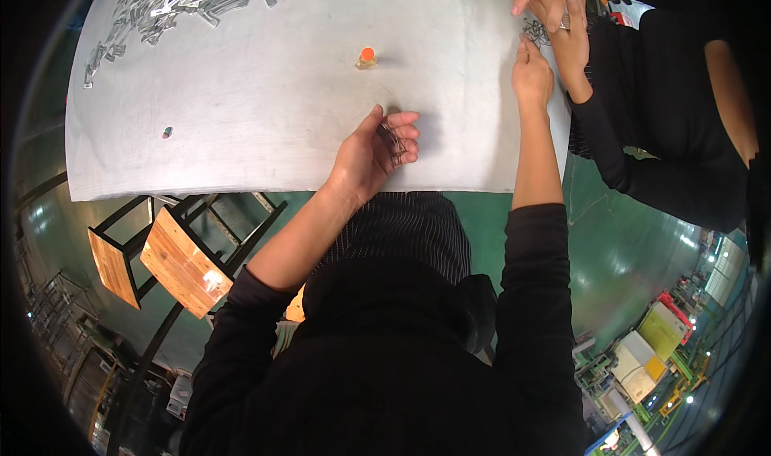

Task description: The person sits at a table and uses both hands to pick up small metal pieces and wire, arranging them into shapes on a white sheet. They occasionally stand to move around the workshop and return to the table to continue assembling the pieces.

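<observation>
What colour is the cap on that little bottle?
The cap is bright orange, seen in the head view.

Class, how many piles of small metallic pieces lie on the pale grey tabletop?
2: a heap of flat silver-grey pieces at the far left, cut off by the picture's edge; thin dark wiry pieces beside the person's right hand, partly hidden.

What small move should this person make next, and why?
Perhaps pinch one strand from the dark wire tangle with the right hand: it reaches the tangle's near edge, and the left hand cups thin metal pieces that look similar.
</observation>
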Demonstrator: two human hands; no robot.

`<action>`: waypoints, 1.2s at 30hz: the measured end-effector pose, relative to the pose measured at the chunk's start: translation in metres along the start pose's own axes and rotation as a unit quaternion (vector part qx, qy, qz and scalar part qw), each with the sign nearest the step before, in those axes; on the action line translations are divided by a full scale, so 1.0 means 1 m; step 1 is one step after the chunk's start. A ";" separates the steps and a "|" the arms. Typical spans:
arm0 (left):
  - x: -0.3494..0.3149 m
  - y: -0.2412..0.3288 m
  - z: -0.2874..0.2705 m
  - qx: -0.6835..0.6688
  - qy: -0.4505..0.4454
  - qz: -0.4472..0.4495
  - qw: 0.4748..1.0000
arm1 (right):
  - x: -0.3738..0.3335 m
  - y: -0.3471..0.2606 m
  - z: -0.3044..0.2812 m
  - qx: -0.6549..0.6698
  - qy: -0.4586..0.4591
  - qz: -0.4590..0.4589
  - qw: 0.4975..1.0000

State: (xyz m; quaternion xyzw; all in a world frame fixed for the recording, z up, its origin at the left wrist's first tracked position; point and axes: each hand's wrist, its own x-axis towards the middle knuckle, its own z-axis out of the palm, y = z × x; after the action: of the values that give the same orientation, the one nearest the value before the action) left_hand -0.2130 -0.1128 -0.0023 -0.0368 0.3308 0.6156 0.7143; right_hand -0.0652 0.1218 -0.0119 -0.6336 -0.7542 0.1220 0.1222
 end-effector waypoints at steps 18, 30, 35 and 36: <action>0.000 0.005 0.007 0.014 0.012 -0.017 1.000 | 0.006 0.011 0.009 -0.069 0.031 -0.105 0.992; -0.002 0.005 0.008 0.022 0.011 -0.018 1.000 | -0.004 -0.001 -0.009 0.105 -0.113 -0.054 0.987; -0.003 0.002 0.001 -0.005 -0.007 -0.010 1.000 | -0.045 -0.027 -0.003 0.177 -0.180 -0.093 0.963; -0.002 0.002 0.000 -0.007 -0.012 -0.010 1.000 | -0.052 -0.025 0.000 0.259 -0.206 -0.084 0.940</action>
State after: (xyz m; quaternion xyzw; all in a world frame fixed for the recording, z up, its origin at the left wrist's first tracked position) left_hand -0.2149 -0.1141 -0.0001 -0.0377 0.3178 0.6110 0.7241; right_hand -0.0797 0.0666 -0.0048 -0.4752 -0.7557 0.4302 0.1344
